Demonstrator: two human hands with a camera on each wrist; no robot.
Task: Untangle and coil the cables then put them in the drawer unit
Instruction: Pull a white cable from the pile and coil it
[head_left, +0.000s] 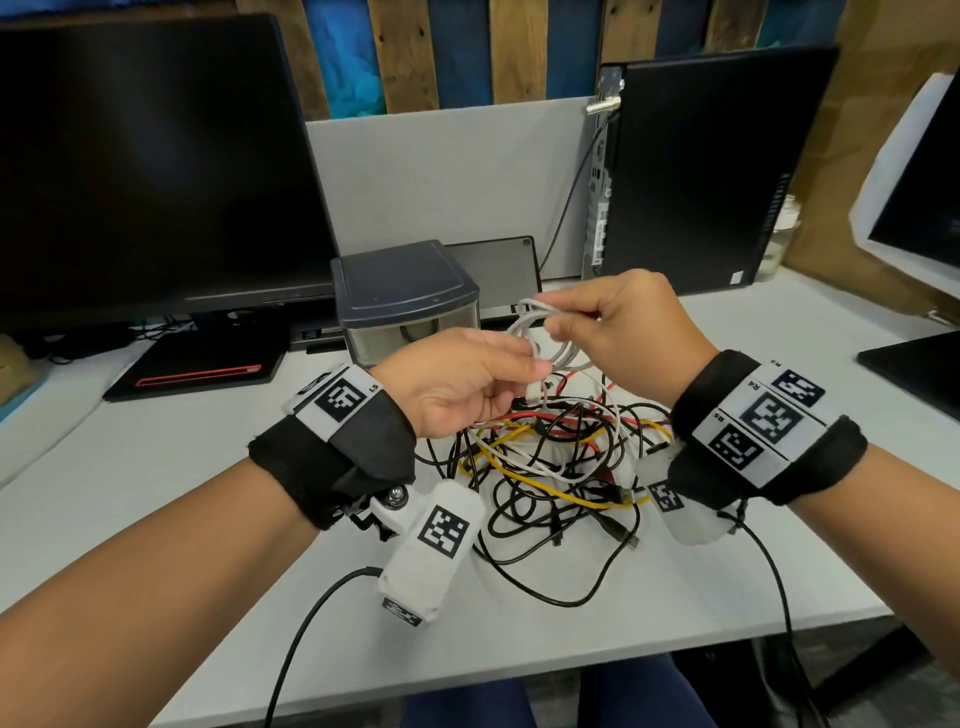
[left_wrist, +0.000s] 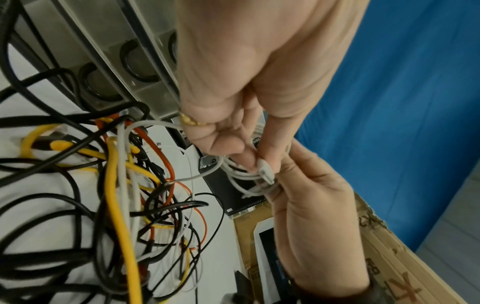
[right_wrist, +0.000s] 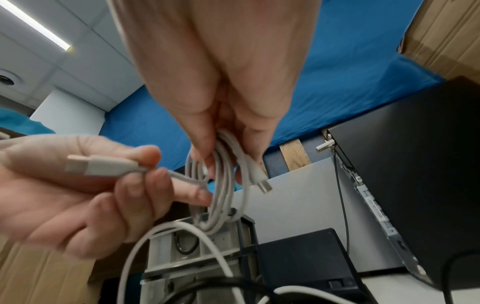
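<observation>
Cable pile (head_left: 561, 457) on desk (head_left: 156, 467), drawer unit (head_left: 405, 301) behind.

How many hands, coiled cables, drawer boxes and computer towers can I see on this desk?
Hands: 2, left hand and right hand, both holding the coil
Coiled white cable: 1
Drawer unit: 1
Computer tower: 1
Total: 5

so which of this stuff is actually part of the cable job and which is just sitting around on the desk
Part of the job:
- white USB cable coil, held by left hand and right hand
- tangled cable pile
- drawer unit

Just lying about:
- monitor
- desktop computer
- closed laptop
</observation>
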